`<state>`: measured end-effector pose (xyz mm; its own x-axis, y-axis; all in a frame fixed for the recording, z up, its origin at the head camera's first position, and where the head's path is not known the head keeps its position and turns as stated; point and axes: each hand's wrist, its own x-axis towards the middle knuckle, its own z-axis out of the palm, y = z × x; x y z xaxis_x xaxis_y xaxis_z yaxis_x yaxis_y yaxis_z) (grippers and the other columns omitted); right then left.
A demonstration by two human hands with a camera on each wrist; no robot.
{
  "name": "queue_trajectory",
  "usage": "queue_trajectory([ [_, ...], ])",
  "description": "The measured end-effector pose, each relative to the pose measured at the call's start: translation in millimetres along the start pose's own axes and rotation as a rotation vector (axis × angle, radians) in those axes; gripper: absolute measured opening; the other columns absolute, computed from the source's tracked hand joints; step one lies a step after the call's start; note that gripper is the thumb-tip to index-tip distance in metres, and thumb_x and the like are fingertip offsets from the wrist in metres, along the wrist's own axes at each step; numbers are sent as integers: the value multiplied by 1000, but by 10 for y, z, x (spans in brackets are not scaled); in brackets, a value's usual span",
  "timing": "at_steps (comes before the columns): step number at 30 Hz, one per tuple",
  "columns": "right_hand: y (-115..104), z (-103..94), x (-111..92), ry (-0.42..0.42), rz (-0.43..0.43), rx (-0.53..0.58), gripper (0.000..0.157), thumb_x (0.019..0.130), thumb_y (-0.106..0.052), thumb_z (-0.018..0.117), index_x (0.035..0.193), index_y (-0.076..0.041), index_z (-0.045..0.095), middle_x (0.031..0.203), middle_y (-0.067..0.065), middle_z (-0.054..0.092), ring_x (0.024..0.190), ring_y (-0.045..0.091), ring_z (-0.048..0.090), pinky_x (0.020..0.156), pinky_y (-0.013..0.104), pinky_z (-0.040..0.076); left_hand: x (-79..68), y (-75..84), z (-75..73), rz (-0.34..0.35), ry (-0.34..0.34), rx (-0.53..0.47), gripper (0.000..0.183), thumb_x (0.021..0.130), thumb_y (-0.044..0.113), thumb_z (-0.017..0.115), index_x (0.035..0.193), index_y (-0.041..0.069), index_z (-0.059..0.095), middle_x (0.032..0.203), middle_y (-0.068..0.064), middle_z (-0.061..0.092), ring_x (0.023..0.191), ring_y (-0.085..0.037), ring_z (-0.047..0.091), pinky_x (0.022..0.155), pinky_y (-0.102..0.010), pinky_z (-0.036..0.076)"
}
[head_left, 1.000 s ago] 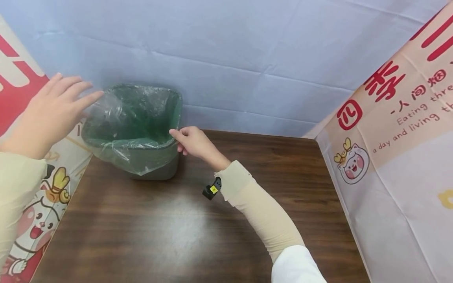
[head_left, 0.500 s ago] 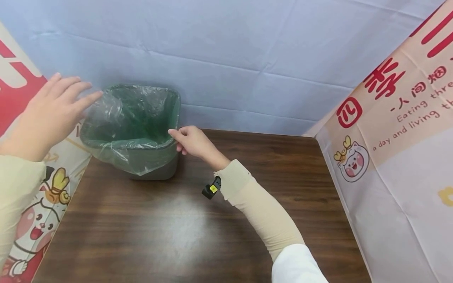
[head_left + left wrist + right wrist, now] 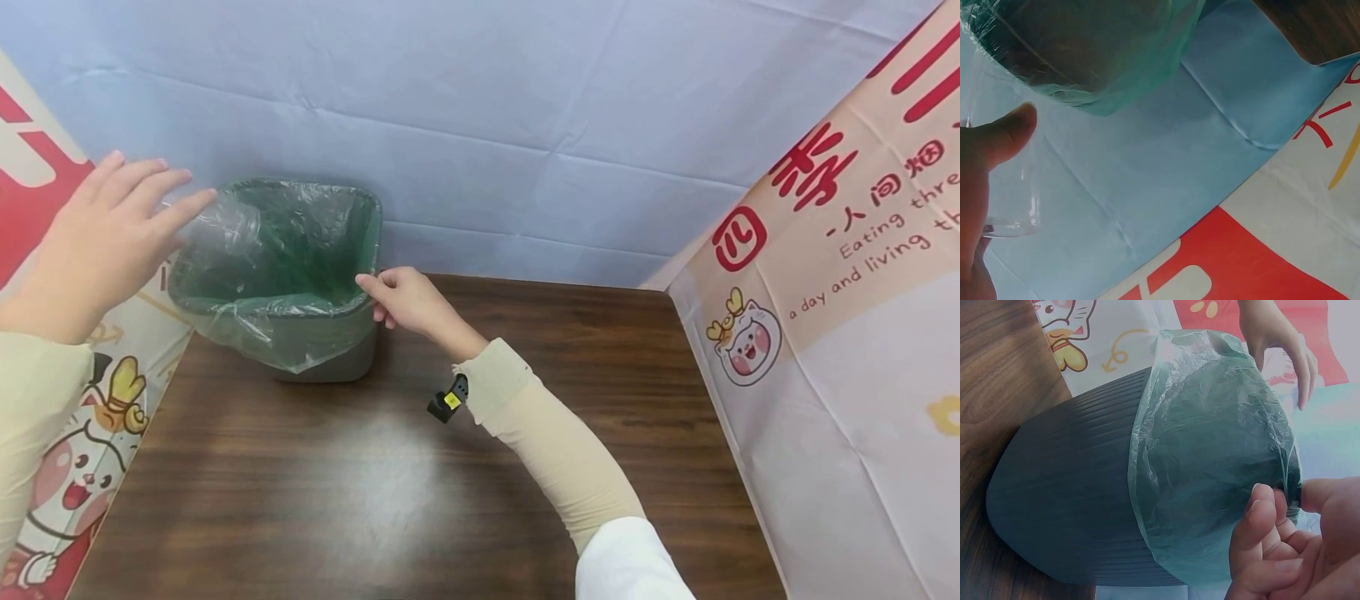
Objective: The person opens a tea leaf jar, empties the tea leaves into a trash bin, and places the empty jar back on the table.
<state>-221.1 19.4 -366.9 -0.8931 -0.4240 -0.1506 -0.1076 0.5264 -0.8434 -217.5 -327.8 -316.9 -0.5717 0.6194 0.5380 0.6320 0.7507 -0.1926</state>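
Observation:
A dark grey-green trash bin (image 3: 330, 360) stands upright at the table's back left. Its translucent green liner bag (image 3: 258, 333) is folded over the rim and hangs down outside. My right hand (image 3: 408, 302) pinches the bin's right rim together with the liner, thumb on one side and fingertips on the other, as the right wrist view shows. At the bin's left side, my left hand (image 3: 112, 229) holds a clear plastic cup (image 3: 1015, 197), thumb and fingers spread around it. The cup overlaps the bin's left rim in the head view; the hand covers much of it.
The bin stands on a dark wooden table (image 3: 480, 500) close to the pale blue backdrop cloth (image 3: 480, 125). Printed cloths with cartoon cats rise along the left and the right side (image 3: 847, 333). A black wrist camera (image 3: 448, 400) sits on the right wrist.
My left hand has shifted very slightly left. The right hand keeps its pinch on the rim, and the bin stands where it was.

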Motion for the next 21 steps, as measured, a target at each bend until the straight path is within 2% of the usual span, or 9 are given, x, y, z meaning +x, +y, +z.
queue_trajectory([
  [4,-5,2,4,1,0,-5,49,106,-45,53,73,-9,56,68,4,64,56,17,55,54,29,38,-30,-15,-8,-51,-41,16,82,62,-20,82,137,3,57,134,-31,53,133,-47,41,123,-53,15],
  [13,9,-10,9,8,-1,-6,49,106,-45,53,72,-10,57,67,3,64,55,17,56,54,29,39,-41,-26,-16,-82,-29,36,89,61,-16,84,142,6,54,135,-31,53,134,-48,41,122,-55,16],
  [17,6,-4,17,6,3,1,49,105,-46,53,72,-10,57,66,3,63,54,17,55,53,29,40,-49,-30,-8,-88,9,50,86,62,-11,84,141,6,55,134,-31,54,132,-48,44,121,-56,20],
  [21,5,4,21,8,0,-4,48,105,-45,54,73,-10,59,64,2,63,53,15,55,53,28,41,-38,-8,-11,-91,87,68,81,65,-2,83,140,5,55,131,-31,56,126,-50,48,111,-63,33],
])
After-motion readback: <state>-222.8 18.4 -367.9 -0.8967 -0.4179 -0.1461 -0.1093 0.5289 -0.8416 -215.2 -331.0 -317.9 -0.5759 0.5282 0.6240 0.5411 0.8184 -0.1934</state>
